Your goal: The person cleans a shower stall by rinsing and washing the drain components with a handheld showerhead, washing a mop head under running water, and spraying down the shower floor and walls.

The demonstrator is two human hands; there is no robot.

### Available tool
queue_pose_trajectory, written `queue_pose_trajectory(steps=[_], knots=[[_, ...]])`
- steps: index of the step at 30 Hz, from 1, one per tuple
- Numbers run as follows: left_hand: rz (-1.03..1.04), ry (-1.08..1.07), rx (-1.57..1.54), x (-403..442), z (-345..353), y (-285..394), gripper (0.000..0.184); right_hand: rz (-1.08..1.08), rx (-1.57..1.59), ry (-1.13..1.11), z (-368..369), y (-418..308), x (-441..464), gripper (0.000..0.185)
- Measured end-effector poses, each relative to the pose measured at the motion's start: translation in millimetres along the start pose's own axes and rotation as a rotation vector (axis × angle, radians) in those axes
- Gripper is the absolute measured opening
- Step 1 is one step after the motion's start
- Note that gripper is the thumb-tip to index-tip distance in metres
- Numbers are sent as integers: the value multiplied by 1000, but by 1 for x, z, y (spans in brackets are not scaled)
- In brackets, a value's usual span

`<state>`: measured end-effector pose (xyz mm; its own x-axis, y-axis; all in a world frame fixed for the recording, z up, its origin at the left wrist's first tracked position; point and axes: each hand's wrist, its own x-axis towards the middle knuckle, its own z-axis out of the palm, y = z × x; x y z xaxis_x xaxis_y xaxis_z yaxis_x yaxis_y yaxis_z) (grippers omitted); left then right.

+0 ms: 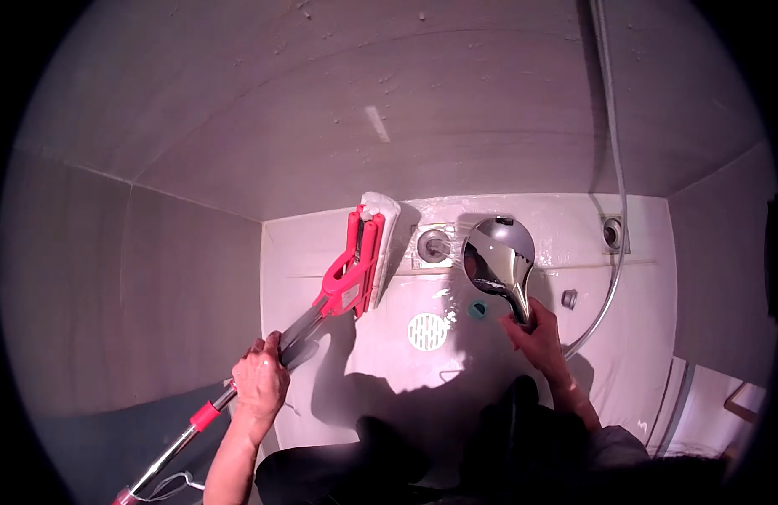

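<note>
My left hand is wrapped round the metal handle of a red sponge mop. The mop's head, with red rollers and a pale sponge, is raised toward the back wall, left of an open floor drain. In my right hand is a chrome shower head, gripped by its handle. Its shiny back faces me, and thin streams of water run from it toward the open drain. A round white slotted drain cover lies on the floor between the two hands.
A silver shower hose hangs down the wall on the right. Behind it is a second drain opening. A small grey cap and a teal ring-like piece lie on the wet white floor. Grey walls enclose it.
</note>
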<state>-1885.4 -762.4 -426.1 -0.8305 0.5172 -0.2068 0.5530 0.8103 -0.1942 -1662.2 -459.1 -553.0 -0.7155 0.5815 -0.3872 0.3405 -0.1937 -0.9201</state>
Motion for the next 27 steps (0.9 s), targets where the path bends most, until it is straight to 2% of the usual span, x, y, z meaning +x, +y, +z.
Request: queue_pose_trajectory(steps=[2, 6, 11, 13, 16, 18, 20, 22, 24, 25, 26, 27], knots=[[-25, 1, -45, 1, -2, 5, 30, -15, -75, -6, -3, -3, -4, 14], [-14, -44, -111, 11, -15, 4, 31, -11, -29, 34, 5, -2, -4, 14], [148, -225, -88, 19, -26, 15, 37, -69, -44, -3, 9, 14, 1, 16], [137, -232, -67, 26, -28, 31, 40, -40, -58, -6, 6, 11, 2, 19], [84, -301, -309, 40, -43, 41, 28, -29, -73, 2, 1, 19, 4, 23], [202, -160, -315, 34, -36, 41, 27, -37, -58, 12, 0, 21, 5, 23], [85, -253, -405, 25, -44, 56, 29, -3, 14, -1, -4, 27, 6, 24], [146, -197, -542, 16, -30, 51, 30, 16, 50, -7, -2, 23, 9, 24], [-63, -369, -737, 9, -34, 65, 30, 29, 73, -15, -1, 25, 10, 24], [-69, -372, -569, 10, -27, 69, 33, 25, 47, -36, 0, 29, 10, 24], [-77, -361, -579, 7, -12, 65, 33, 10, 18, -57, 2, 33, 12, 24], [4, -269, -585, 6, 2, 59, 34, 11, 9, -64, 5, 31, 13, 24]])
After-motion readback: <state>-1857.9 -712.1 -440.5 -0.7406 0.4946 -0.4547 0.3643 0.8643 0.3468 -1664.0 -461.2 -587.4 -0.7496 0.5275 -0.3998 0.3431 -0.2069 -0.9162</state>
